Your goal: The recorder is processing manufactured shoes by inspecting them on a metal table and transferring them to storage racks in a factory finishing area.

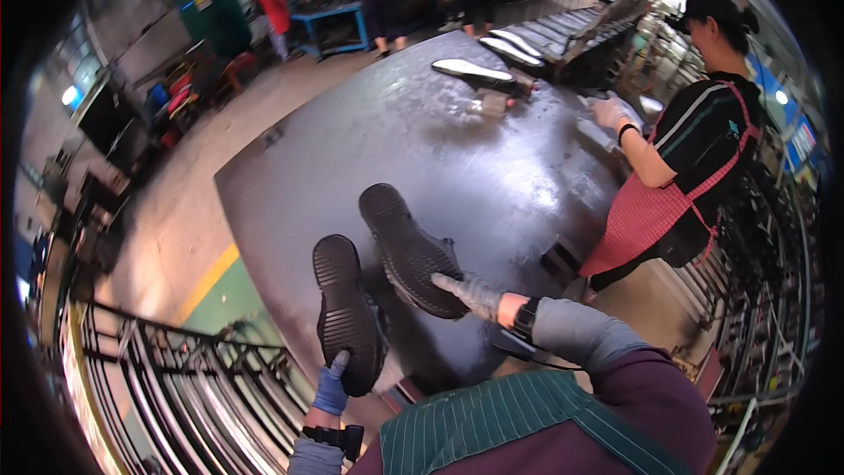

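Note:
A black shoe [345,308] with a ridged sole is gripped at its near end by my left hand [331,385], in a blue glove. My thumb presses on the sole; the other fingers are hidden beneath. A second black shoe [410,251] is held sole up in my right hand [470,295], which wears a grey glove. The right thumb lies across the sole and the rest of the fingers are out of sight under it. Both shoes point away from me, side by side over the dark metal table [290,158].
At the table's right side stands a co-worker in a red checked apron [629,220], a gloved hand [611,112] over the tabletop. Shiny shoe lasts [475,71] lie at the far end beside a conveyor [598,22]. Metal rails [193,396] run at lower left.

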A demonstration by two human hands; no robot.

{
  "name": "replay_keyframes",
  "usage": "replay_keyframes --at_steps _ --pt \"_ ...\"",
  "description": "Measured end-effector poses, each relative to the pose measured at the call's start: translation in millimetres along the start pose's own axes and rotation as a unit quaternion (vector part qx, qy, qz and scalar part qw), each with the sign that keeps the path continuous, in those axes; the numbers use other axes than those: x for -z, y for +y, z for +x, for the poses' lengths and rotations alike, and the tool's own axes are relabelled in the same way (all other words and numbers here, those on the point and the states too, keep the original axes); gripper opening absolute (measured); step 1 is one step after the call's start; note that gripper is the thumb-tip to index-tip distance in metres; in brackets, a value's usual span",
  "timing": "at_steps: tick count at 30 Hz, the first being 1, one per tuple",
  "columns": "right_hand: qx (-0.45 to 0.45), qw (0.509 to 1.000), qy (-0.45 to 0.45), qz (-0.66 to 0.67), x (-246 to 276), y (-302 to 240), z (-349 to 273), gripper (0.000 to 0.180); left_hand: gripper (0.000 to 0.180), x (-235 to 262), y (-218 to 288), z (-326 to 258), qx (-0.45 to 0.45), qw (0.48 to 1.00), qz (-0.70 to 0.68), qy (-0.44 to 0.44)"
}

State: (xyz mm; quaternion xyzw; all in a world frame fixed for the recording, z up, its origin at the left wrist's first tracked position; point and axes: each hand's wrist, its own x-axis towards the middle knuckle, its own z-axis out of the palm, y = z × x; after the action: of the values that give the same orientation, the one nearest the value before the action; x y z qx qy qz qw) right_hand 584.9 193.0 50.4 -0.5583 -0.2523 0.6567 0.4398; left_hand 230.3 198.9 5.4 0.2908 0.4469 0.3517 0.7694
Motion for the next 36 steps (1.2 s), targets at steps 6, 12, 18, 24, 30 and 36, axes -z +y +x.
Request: replay_keyframes --at_steps 6,12,18,24,30,36 --pt "-0.007 1.000 -0.018 -0.015 1.5 18.6 -48.3 0.058 0.056 -37.9 -70.8 -136.0 0.011 0.997 -0.018 0.075" --pt "0.019 0.999 -0.025 0.008 11.8 56.3 -43.9 0.051 0.056 -83.1 -138.2 -173.8 -0.014 0.987 -0.058 0.147" --pt "-0.061 0.955 -0.200 -0.213 -9.1 107.2 -80.1 0.071 0.062 -87.3 -139.9 -220.5 0.052 0.994 0.046 0.080" --pt "0.094 0.934 -0.289 -0.186 -133.4 73.0 -32.8 0.050 0.055 -19.0 -71.5 -91.3 -0.105 0.993 0.047 0.001" --pt "0.178 0.942 -0.263 -0.109 -138.5 84.8 -19.7 0.026 0.043 -53.6 -30.0 -38.4 -0.193 0.980 0.038 -0.033" --pt "0.255 0.941 -0.194 -0.105 -153.1 87.8 -64.8 0.025 0.026 -83.4 -10.2 -94.0 -0.355 0.906 0.223 0.053"
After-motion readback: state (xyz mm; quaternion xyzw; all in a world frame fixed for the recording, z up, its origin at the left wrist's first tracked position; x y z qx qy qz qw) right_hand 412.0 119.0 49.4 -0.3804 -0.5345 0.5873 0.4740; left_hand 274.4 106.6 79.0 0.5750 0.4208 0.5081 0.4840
